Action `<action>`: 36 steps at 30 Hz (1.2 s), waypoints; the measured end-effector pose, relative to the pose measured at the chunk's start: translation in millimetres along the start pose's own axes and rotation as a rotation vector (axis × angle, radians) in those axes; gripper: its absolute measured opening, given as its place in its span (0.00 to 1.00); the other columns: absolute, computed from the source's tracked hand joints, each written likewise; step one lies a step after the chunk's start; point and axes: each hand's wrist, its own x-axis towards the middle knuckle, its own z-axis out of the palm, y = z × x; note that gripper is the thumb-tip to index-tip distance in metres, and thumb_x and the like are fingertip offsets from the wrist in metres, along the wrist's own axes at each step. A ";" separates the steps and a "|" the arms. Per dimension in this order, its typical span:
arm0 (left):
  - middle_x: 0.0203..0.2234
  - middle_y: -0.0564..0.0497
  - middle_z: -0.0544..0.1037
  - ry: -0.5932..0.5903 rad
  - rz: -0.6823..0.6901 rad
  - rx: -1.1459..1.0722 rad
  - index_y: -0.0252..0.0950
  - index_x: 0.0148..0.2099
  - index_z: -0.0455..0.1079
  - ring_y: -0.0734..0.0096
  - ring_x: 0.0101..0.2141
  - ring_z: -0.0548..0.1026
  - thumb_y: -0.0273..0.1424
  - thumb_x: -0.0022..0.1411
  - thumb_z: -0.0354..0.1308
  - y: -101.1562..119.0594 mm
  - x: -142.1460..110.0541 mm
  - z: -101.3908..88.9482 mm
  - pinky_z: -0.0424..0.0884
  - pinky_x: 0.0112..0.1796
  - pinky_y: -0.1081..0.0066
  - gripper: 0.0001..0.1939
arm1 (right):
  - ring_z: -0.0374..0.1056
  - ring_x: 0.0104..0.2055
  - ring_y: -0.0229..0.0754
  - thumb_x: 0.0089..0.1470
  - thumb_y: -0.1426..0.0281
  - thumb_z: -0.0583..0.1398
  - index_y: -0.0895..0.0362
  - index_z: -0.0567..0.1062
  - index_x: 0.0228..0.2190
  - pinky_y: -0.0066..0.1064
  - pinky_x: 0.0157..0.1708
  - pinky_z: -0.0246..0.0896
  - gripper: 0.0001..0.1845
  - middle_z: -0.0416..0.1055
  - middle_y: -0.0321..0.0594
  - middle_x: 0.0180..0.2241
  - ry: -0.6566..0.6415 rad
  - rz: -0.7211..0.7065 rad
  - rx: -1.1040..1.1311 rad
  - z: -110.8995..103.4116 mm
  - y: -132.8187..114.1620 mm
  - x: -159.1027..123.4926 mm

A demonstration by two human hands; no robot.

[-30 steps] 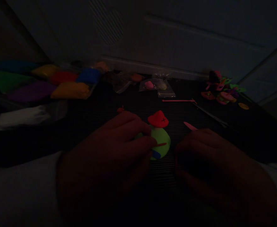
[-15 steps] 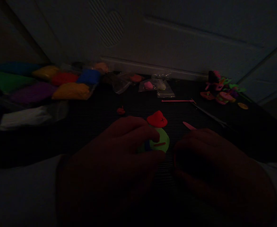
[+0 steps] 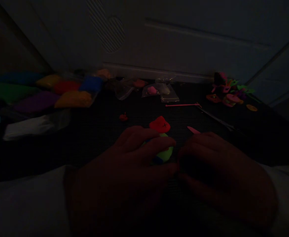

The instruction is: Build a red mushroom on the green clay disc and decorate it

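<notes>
In the middle of the dark tabletop is a rounded light-green clay piece (image 3: 166, 154) with dark blue parts, partly hidden by fingers. My left hand (image 3: 127, 164) curves around it, forefinger across its top and thumb along the near side. A red clay hat shape (image 3: 160, 125), marked with a small dark cross, adjoins its far side. My right hand (image 3: 223, 171) is closed, thumb and fingertips brought together close to my left thumb. Anything in that pinch is too dark to make out. Beyond the right knuckles shows the tip of a pink clay tool (image 3: 193, 130).
Bagged coloured clay, including an orange pack (image 3: 74, 99) and a white pack (image 3: 28, 127), lies at left. A small red clay bit (image 3: 123, 117), pink stick (image 3: 181, 105) and scissors (image 3: 216, 118) lie beyond my hands. Colourful clay pieces (image 3: 230, 95) sit back right, before a pale panel (image 3: 196, 49).
My left forefinger and thumb have stretched rightward, covering more of the green piece and its brown strip. The left thumb now comes close to my right fingertips. The view has shifted slightly.
</notes>
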 end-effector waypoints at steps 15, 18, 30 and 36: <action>0.42 0.51 0.68 0.120 -0.136 0.104 0.41 0.42 0.64 0.61 0.45 0.62 0.24 0.52 0.52 -10.4 -1.6 -4.8 0.61 0.44 0.58 0.14 | 0.64 0.37 0.37 0.46 0.75 0.58 0.54 0.71 0.34 0.35 0.44 0.56 0.11 0.69 0.36 0.33 -0.003 -0.088 0.126 -8.0 15.4 2.7; 0.39 0.48 0.68 0.167 -0.325 0.126 0.37 0.43 0.62 0.59 0.44 0.62 0.28 0.51 0.52 -8.1 1.1 -7.9 0.60 0.45 0.57 0.14 | 0.64 0.38 0.37 0.48 0.77 0.56 0.52 0.72 0.35 0.33 0.40 0.56 0.12 0.69 0.36 0.34 -0.026 -0.173 0.111 -7.9 21.3 5.9; 0.46 0.46 0.68 0.036 -0.463 0.048 0.35 0.60 0.44 0.56 0.49 0.62 0.40 0.45 0.57 -7.7 4.4 -4.3 0.50 0.50 0.53 0.43 | 0.63 0.41 0.39 0.48 0.69 0.59 0.54 0.74 0.31 0.40 0.46 0.52 0.06 0.67 0.39 0.36 0.011 -0.274 0.071 -3.1 25.6 10.9; 0.43 0.45 0.70 -0.010 -0.471 0.030 0.33 0.61 0.41 0.55 0.49 0.62 0.40 0.47 0.57 -7.3 5.3 -6.9 0.50 0.50 0.52 0.43 | 0.63 0.42 0.40 0.46 0.72 0.60 0.54 0.75 0.31 0.39 0.45 0.52 0.07 0.68 0.38 0.37 -0.012 -0.297 0.059 -2.1 28.9 15.4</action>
